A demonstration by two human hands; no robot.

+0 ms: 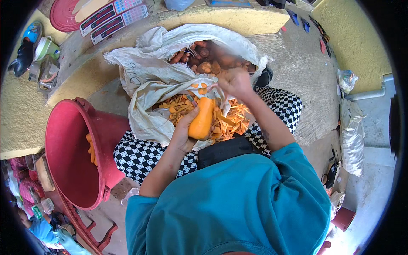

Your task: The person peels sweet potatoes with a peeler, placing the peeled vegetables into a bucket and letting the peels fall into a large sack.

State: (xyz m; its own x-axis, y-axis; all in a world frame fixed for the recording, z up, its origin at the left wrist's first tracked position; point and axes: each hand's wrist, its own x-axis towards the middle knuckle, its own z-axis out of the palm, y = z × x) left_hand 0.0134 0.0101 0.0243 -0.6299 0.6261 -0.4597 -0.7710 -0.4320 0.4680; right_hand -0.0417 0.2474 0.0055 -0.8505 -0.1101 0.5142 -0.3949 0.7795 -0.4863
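Observation:
My left hand grips the lower side of a thick peeled carrot, held upright over the peelings. My right hand is raised beyond its top, blurred, with fingers curled; whether a tool is in it I cannot tell. Orange peelings lie heaped between my knees, and more peelings with cut slices rest on the near sack. Behind my right hand gapes a white woven sack full of unpeeled, dirt-covered carrots.
A large red tub, tilted towards me at the left, holds a few peeled carrots. A low yellow ledge runs along the back. Blue slippers lie on the concrete floor. A filled white sack stands by the right wall. Another person is at the lower left.

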